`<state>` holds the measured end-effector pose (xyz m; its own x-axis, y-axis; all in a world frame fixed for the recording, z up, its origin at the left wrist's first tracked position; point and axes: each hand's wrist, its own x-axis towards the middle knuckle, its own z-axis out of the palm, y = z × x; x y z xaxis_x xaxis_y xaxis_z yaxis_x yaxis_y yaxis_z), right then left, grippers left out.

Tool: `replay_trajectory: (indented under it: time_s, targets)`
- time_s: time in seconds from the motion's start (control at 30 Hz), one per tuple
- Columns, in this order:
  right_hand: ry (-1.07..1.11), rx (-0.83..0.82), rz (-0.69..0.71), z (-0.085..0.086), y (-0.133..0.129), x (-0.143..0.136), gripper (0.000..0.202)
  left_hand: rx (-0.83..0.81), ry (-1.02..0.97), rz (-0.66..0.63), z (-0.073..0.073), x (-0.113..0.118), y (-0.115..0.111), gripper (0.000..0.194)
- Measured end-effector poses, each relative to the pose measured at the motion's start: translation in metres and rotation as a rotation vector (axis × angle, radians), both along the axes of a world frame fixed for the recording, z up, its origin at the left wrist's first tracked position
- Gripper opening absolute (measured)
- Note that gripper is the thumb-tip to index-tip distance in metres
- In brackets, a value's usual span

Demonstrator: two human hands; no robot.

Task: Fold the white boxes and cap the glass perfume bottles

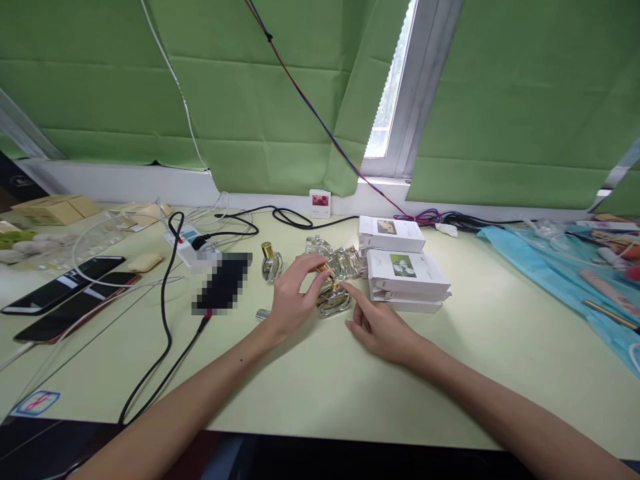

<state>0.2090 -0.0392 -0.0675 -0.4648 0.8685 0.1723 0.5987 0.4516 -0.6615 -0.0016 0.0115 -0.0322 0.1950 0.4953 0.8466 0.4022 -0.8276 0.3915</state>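
Note:
My left hand (pixel 295 293) pinches a small gold cap (pixel 325 268) between thumb and fingers, just above the neck of a clear glass bottle (pixel 334 303). The bottle stands on the pale table. My right hand (pixel 377 327) is at the bottle's right, its index finger stretched to the gold neck and the other fingers curled. Behind the hands are several more glass bottles (pixel 347 261), partly hidden. One bottle with a gold cap (pixel 271 263) stands apart on the left. A small silver cylinder (pixel 262 314) lies beside my left wrist.
White boxes with flower pictures (pixel 407 270) are stacked right of the bottles. Phones (pixel 70 303), a power strip (pixel 187 243) and black cables cover the left side. A blue cloth (pixel 540 267) with loose items lies at the right. A small white box (pixel 320 203) stands by the wall.

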Motion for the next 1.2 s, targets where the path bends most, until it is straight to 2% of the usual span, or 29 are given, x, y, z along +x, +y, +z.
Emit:
replay_trajectory:
  time_s: [0.3, 0.83, 1.2]
  targets:
    - [-0.004, 0.011, -0.004, 0.0004, -0.0006, -0.0003, 0.075, 0.200, 0.083, -0.032, 0.0002, 0.0018, -0.0006, 0.022]
    - [-0.017, 0.016, -0.002, 0.0005, -0.0001, 0.0000, 0.073, 0.226, 0.184, -0.139, -0.0066, 0.0026, 0.0019, 0.025]
    - [-0.019, 0.024, -0.003, -0.0012, 0.0002, 0.0002, 0.073, 0.160, 0.179, -0.236, -0.0081, -0.0021, 0.0076, 0.031]
